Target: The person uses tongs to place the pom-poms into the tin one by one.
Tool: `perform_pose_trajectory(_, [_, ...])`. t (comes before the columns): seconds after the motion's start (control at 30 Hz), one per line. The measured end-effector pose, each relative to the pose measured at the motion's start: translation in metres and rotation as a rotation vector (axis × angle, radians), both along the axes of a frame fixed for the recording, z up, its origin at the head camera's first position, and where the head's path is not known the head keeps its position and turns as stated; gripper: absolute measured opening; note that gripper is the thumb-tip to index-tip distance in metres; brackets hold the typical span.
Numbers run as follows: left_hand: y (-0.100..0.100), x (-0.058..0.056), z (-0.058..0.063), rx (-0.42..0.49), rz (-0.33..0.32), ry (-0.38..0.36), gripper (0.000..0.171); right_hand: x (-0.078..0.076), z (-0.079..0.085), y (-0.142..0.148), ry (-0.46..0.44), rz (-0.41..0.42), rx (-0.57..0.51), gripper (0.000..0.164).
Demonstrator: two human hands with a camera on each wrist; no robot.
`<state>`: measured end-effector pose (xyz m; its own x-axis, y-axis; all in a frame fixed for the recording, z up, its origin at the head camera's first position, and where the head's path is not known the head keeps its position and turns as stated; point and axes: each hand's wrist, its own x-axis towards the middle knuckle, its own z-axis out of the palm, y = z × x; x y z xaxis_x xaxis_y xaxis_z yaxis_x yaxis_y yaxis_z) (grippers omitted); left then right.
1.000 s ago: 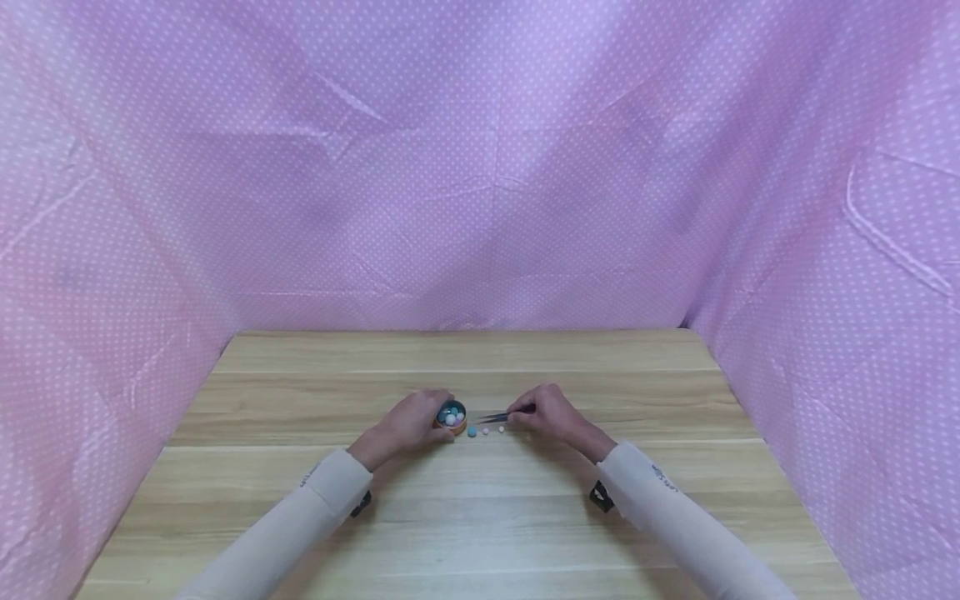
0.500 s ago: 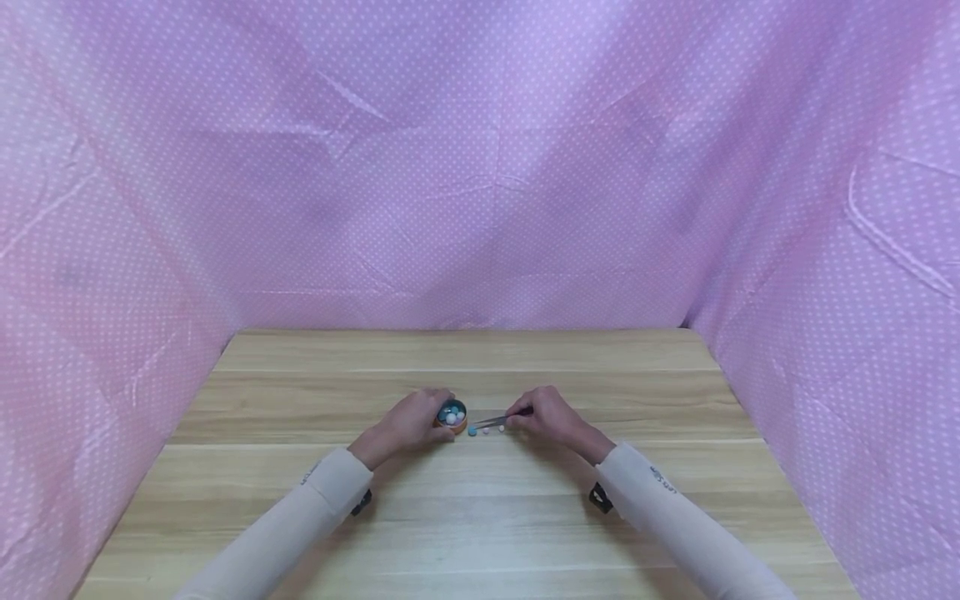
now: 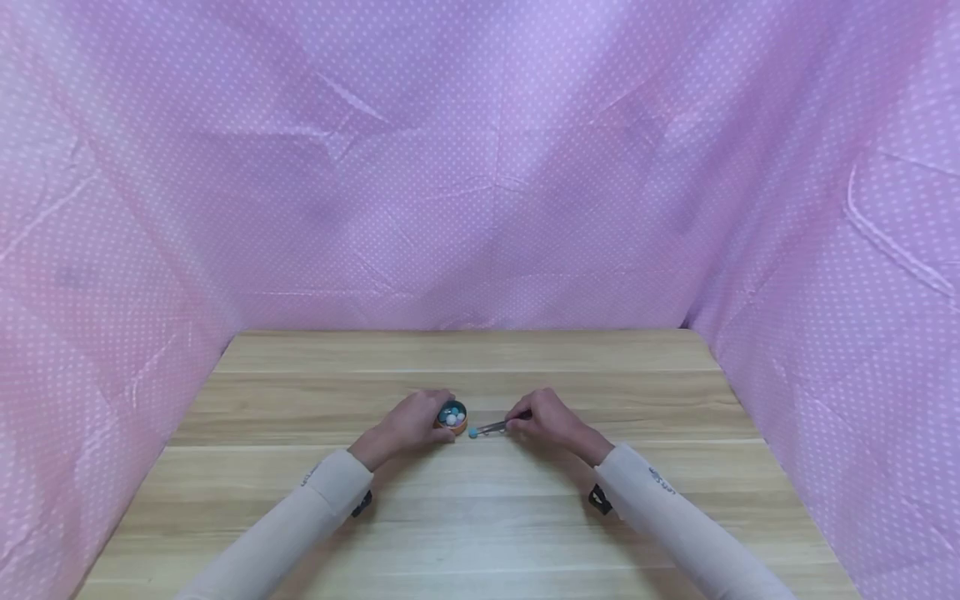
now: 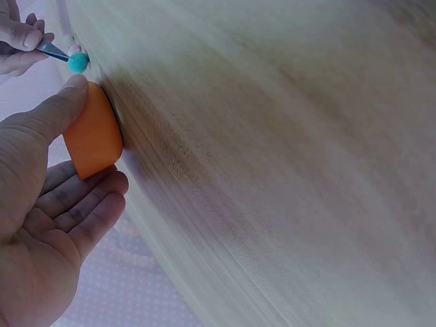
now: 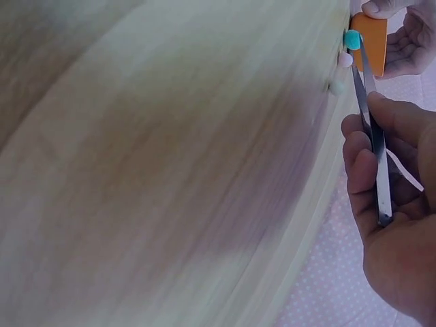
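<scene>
My left hand (image 3: pixel 408 419) holds a small round orange tub (image 4: pixel 95 133) by its side, thumb on one side and fingers on the other. Teal and white balls (image 3: pixel 452 418) fill the tub's open top in the head view. In my right hand (image 3: pixel 551 418) is a pair of metal tweezers (image 5: pixel 383 184), pinched between thumb and fingers and pointing left. The tweezers' tips are at a small teal ball (image 5: pixel 352 39) just right of the tub; whether they squeeze it I cannot tell. A pinkish ball (image 5: pixel 346 59) and a pale ball (image 5: pixel 336 87) lie beside the tweezers.
A wood-grain table (image 3: pixel 480 517) carries everything. Pink dotted cloth (image 3: pixel 480 208) hangs behind it and along both sides. Black wrist straps (image 3: pixel 600 498) show below the sleeve cuffs.
The tweezers have come down and slightly toward me, their tips reaching the teal ball and now covering part of the other balls. The left hand and tub have stayed put.
</scene>
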<state>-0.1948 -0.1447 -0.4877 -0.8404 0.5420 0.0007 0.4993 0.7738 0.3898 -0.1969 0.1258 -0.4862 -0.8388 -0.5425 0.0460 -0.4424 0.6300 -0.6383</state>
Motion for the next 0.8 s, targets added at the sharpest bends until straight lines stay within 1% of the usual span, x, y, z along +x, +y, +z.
perform_pose_trajectory(0.17, [-0.0002,0.0012,0.0004,0.018,0.004,-0.007,0.058,0.0002,-0.0003,0.001,0.004,-0.006,0.0,0.007])
perform_pose_trajectory(0.4, [0.0004,0.0023,0.0014,0.021,0.016,-0.018,0.054,-0.0012,-0.0009,0.0021,0.028,-0.007,-0.005,0.008])
perform_pose_trajectory(0.8, [0.0,0.0025,0.0003,0.012,0.02,-0.015,0.059,-0.0029,0.0086,0.0054,0.063,0.0,-0.024,0.009])
